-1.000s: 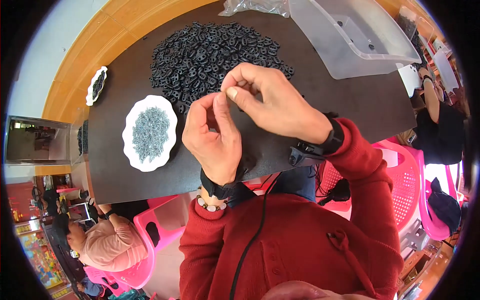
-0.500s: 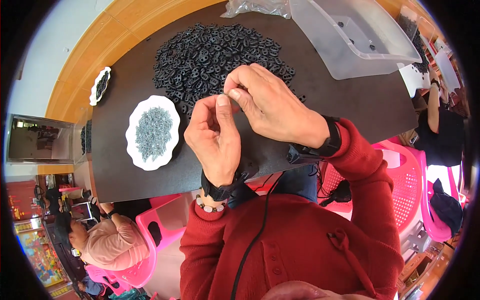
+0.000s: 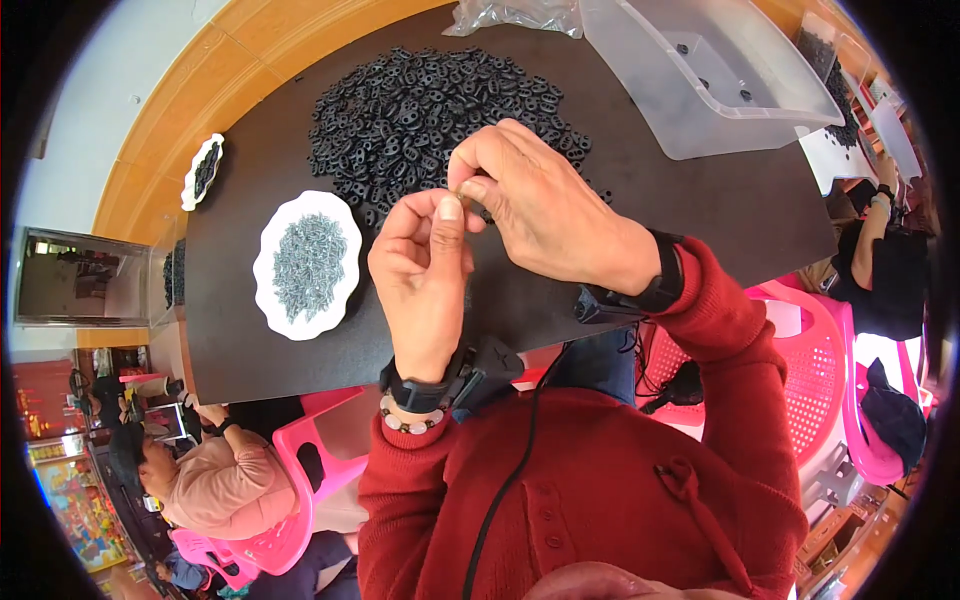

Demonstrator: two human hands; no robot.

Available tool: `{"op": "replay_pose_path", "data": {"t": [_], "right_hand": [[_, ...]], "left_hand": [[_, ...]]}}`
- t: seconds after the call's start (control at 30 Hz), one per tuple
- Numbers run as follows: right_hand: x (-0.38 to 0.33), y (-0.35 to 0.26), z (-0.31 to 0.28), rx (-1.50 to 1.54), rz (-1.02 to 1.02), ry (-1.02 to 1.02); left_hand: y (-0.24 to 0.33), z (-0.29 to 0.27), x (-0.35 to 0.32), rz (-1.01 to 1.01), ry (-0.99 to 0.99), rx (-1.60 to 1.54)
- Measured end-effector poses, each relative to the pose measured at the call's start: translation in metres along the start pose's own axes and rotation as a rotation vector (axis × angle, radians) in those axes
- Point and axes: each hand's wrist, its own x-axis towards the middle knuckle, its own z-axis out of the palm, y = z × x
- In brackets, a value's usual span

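We look down past red sleeves at two bare hands above a dark brown tabletop [image 3: 700, 215]. The left hand [image 3: 425, 275] and right hand [image 3: 555, 215] meet, thumb and forefinger of each pinched tip to tip; both grips are closed on a tiny piece [image 3: 461, 197], too small for us to identify. Just beyond them lies a broad heap of black two-hole plastic pieces [image 3: 420, 120]. To the left of the left hand, apart from it, a white scalloped plate [image 3: 265, 285] holds small silvery pieces [image 3: 310, 262]. Farther left we find a smaller white dish [image 3: 190, 182] with black bits in it. At the far right stands a translucent plastic bin [image 3: 685, 130], near a clear plastic bag [image 3: 515, 15]. A beaded bracelet [image 3: 410, 419] circles the left wrist.
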Motion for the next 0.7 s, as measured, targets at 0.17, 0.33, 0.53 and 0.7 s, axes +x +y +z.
{"op": "replay_pose_path", "data": {"t": [0.17,0.33,0.53,0.7], "right_hand": [[0.0014,-0.0002,0.0008,-0.007,-0.043,-0.002],[0.0070,-0.0034,0.0013,0.000,-0.115,0.061],[0.0086,-0.0042,-0.0013,-0.102,-0.217,0.108],[0.0094,-0.0090,-0.0042,-0.227,-0.307,0.152]], "left_hand": [[-0.0016,-0.0012,-0.0043,0.149,0.069,0.182],[0.0000,-0.0085,-0.0011,0.096,0.044,0.040],[0.0013,-0.0059,-0.0011,0.056,0.044,-0.089],[0.0068,-0.0075,-0.0033,-0.073,-0.001,-0.357]]}}
